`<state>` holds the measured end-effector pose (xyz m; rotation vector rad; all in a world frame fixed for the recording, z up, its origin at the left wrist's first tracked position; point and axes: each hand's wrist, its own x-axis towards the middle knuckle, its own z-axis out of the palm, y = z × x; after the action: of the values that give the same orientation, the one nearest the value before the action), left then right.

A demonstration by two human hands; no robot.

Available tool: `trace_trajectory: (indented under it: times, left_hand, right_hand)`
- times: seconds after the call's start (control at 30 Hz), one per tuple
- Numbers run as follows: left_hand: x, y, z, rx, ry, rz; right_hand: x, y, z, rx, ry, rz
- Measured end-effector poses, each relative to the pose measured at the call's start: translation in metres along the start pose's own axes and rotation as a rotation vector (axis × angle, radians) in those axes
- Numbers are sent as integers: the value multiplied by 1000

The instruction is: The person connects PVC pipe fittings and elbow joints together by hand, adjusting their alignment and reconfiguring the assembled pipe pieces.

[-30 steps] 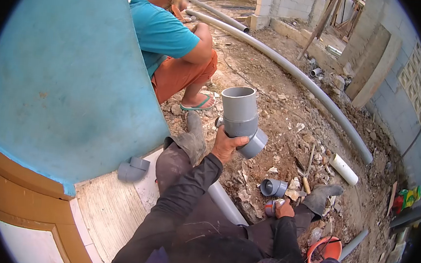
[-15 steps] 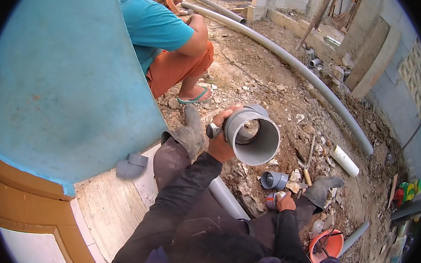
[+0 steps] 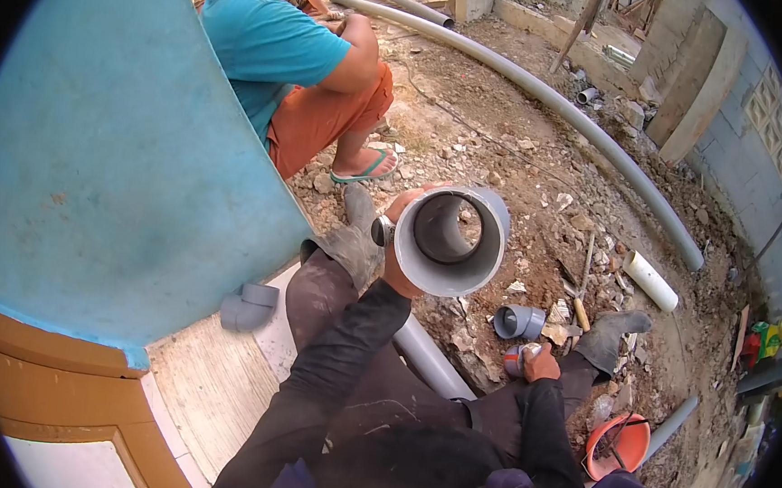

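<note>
My left hand (image 3: 399, 261) is wrapped round the side of a large grey PVC pipe fitting (image 3: 405, 261), which is raised in front of me. The fitting's open mouth faces me, and ground shows through its bore. Low by my right boot, my right hand (image 3: 541, 363) is closed on a small red-and-grey tin (image 3: 514, 361), partly covered by the fingers. Just beyond the tin lies a grey pipe elbow (image 3: 519, 323). A length of grey pipe (image 3: 428, 355) passes beneath my legs. Another grey elbow (image 3: 249, 307) rests on the tiled step at the left.
A person (image 3: 302, 84) in a blue shirt squats ahead, left. A long grey pipe (image 3: 562, 125) crosses the rubble. On the right are a white pipe piece (image 3: 650, 280), a wooden-handled tool (image 3: 581, 313) and an orange bucket (image 3: 620, 446). A blue wall (image 3: 125, 162) borders the left.
The large fitting has turned so that its mouth faces me more squarely, and it sits slightly further left. My right hand keeps hold of the tin. The whole view has shifted a little.
</note>
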<state>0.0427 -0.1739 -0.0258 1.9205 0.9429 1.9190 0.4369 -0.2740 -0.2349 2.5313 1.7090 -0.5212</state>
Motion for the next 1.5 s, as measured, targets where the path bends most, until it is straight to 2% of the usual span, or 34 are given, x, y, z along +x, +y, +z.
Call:
trace_trajectory:
  times: [0.13,0.2,0.23,0.3,0.43,0.5,0.63,0.7,0.77,0.8,0.83,0.87,0.9,1.0,1.03,1.1,1.17,1.23,1.3,1.33,1.4,1.5]
  left_hand:
    - [12,21,-4,-33,-74,-112]
    - [18,25,-5,-414,-102,-443]
    - [17,20,2,-621,-42,-548]
    - [9,3,9,-838,-23,-740]
    - [-1,-15,15,-913,-13,-831]
    - [-4,-11,15,-884,-37,-811]
    - [5,12,6,-517,-251,-602]
    - [11,25,8,-341,-283,-382]
    - [15,31,16,-151,-297,-130]
    - [26,41,14,73,-373,69]
    - [18,33,18,-14,-331,21]
    - [5,19,23,-98,-283,-22]
    - [6,18,24,-70,-264,27]
    - [12,15,27,18,-238,262]
    - [16,15,28,46,-228,360]
    - [13,19,23,171,-280,411]
    - [7,19,19,265,-315,465]
    - [10,37,18,338,-405,535]
    - [4,46,16,450,-556,631]
    - [3,46,19,329,-536,575]
    - [0,43,21,296,-579,584]
    - [-4,41,22,287,-626,616]
  right_hand:
    - [0,0,0,1,0,-9]
    - [-1,0,-2,1,8,-8]
    - [-3,-1,-3,2,11,-5]
    - [-4,-3,-6,16,8,9]
    - [0,6,-4,45,16,-28]
    - [-4,6,-11,169,134,-8]
    - [-17,-9,-51,533,383,-117]
    - [-23,-24,-85,837,464,-288]
    - [-45,-54,-144,1052,456,-341]
    - [-57,-67,-174,1234,430,-406]
    - [-73,-79,-202,1415,403,-476]
    - [-94,-88,-233,1509,314,-572]
    - [-114,-96,-260,1597,220,-670]
    - [-159,-123,-315,1509,-330,-736]
    - [-159,-134,-313,1427,-431,-735]
    - [-151,-138,-297,1348,-713,-677]
    - [-140,-144,-284,1524,-994,-613]
    - [-137,-148,-252,1596,-1115,-551]
    - [-130,-136,-223,1623,-1131,-502]
    - [-133,-137,-222,1631,-1142,-544]
    - [-142,-141,-221,1646,-1096,-572]
    - [-129,-128,-204,1561,-1166,-579]
